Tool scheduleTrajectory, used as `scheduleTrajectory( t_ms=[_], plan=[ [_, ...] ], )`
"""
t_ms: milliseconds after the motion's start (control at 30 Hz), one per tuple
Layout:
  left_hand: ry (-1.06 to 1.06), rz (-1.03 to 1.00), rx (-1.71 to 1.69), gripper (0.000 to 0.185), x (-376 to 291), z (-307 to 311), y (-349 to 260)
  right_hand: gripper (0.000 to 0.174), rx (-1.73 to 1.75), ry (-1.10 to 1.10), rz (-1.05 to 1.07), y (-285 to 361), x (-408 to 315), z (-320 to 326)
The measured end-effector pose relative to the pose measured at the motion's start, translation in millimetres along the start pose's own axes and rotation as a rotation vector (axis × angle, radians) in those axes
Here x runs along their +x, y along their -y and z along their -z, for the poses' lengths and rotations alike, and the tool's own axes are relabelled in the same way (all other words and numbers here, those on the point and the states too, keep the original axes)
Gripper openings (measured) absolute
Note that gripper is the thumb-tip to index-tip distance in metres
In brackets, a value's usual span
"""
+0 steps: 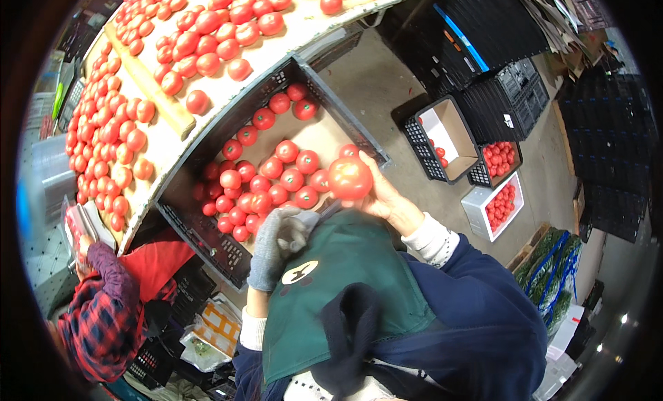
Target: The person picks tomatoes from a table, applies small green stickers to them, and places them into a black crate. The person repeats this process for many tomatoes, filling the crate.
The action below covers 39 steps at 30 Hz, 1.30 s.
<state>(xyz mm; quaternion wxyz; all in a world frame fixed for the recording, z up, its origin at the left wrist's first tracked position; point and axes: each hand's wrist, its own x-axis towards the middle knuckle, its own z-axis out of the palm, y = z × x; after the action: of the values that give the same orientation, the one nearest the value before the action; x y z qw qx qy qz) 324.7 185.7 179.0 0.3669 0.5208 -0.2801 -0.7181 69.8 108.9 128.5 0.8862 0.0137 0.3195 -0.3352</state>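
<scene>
My bare right hand [382, 193] holds a large red tomato [350, 178] above the near right part of a black plastic crate [342, 111]. My left hand [282, 234], in a grey knit glove, is bent near the crate's near edge, by my green apron [342, 277]; its fingers are curled by a greyish flat thing, and whether they grip it is unclear. Inside the crate, tomatoes [291, 179] lie close together at the near left, several with small green stickers, and a row of them runs along the far left wall. Brown cardboard [311, 134] shows between them.
Many loose tomatoes [207, 64] lie on a pale table beyond the crate. A co-worker [103, 308] in a plaid top handles something at lower left. On the floor at right stand an open black crate [449, 142], a white box [476, 204] of tomatoes and stacked black crates [518, 90].
</scene>
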Motion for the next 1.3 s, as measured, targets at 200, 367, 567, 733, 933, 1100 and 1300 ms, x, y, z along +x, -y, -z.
scheduleTrajectory(
  t_ms=[200,367,567,733,933,1100,1300],
  plan=[
    [-0.231,0.129,-0.141,0.042,-5,36,16,0.066,0.194,-0.266,0.342,51,-31,113],
    [-0.432,0.137,0.066,0.042,-31,79,29,0.048,0.227,-0.725,0.719,132,-78,162],
    [-0.397,0.037,0.057,0.042,-45,75,44,0.023,-1.350,-0.229,0.416,41,77,121],
    [-0.422,0.104,-0.012,0.099,-64,58,43,0.039,-2.671,-0.254,0.296,11,190,184],
    [-0.503,0.130,0.000,0.089,-75,49,45,0.079,-2.150,-0.295,-0.195,25,200,178],
    [-0.447,-0.036,-0.039,0.031,-38,30,29,0.073,-0.526,0.151,-0.499,30,132,65],
    [-0.254,-0.431,0.600,0.085,6,-1,-6,0.094,-0.308,0.305,-0.761,5,75,-24]
  ],
)
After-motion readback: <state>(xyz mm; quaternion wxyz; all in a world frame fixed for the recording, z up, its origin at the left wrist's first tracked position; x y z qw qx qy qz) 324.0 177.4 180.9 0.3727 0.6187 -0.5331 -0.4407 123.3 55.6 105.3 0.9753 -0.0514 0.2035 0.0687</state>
